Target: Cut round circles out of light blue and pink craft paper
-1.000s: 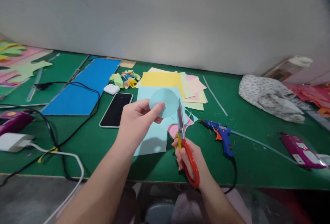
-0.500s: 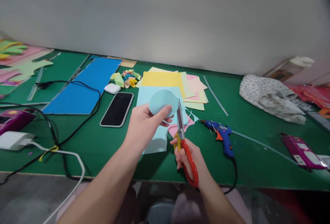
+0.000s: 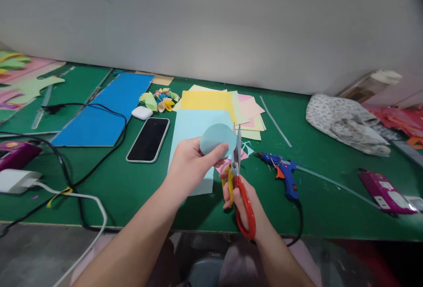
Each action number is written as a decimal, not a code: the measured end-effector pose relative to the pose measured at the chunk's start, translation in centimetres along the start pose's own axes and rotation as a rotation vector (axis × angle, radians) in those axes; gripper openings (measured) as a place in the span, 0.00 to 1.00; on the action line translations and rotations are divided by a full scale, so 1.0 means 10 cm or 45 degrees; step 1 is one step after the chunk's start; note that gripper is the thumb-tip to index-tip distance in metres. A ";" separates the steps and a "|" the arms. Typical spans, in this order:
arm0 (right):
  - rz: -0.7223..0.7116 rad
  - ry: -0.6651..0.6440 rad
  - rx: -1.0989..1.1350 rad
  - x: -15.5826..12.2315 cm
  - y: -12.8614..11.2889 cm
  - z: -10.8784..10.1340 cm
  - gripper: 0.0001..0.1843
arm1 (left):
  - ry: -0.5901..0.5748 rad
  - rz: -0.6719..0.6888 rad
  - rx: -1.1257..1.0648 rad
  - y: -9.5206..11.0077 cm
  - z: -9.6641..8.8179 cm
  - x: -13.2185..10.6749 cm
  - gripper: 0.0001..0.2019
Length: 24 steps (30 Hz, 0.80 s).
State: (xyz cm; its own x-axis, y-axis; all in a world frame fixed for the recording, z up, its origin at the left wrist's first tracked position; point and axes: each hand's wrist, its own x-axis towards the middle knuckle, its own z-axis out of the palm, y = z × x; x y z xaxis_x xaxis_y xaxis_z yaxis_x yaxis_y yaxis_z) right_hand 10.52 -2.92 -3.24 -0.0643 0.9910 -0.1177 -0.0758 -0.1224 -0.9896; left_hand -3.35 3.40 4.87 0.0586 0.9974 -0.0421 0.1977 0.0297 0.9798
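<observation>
A light-blue paper circle (image 3: 216,138) is pinched in my left hand (image 3: 193,159), thumb on top, held over the light-blue sheet (image 3: 188,124). My right hand (image 3: 244,194) grips scissors (image 3: 243,190) with one red and one yellow handle. Their blades are slightly parted and point away from me, right beside the circle's right edge. Under the blades lie pink and blue paper scraps (image 3: 247,148). A yellow sheet (image 3: 206,100) and other pastel papers (image 3: 253,110) are stacked behind.
Right of my hands lies a blue glue gun (image 3: 280,168) with its cord and a long glue stick. To the left are a phone (image 3: 148,140), a white case (image 3: 142,112), folded paper petals (image 3: 160,100), a blue board (image 3: 105,110) and cables. A patterned cloth (image 3: 345,124) sits far right.
My left hand has shifted right and slightly down with the paper circle. The scissor blades have parted, and the scissors tilt more to the right.
</observation>
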 end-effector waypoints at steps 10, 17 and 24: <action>0.031 -0.030 0.006 0.00 0.04 -0.02 0.32 | -0.011 -0.023 0.014 0.02 0.00 0.00 0.14; 0.038 -0.036 0.040 0.00 0.06 -0.02 0.31 | 0.085 -0.050 -0.008 0.07 -0.04 0.00 0.10; 0.081 -0.075 0.049 0.00 -0.01 -0.04 0.27 | 0.136 -0.009 -0.004 0.05 -0.08 0.02 0.11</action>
State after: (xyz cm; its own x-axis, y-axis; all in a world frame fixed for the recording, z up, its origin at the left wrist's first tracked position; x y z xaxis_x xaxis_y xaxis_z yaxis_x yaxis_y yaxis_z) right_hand 10.89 -2.94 -3.21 -0.1282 0.9764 -0.1739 -0.1079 -0.1881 -0.9762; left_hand -3.98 3.62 5.48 -0.0476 0.9985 -0.0281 0.1946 0.0368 0.9802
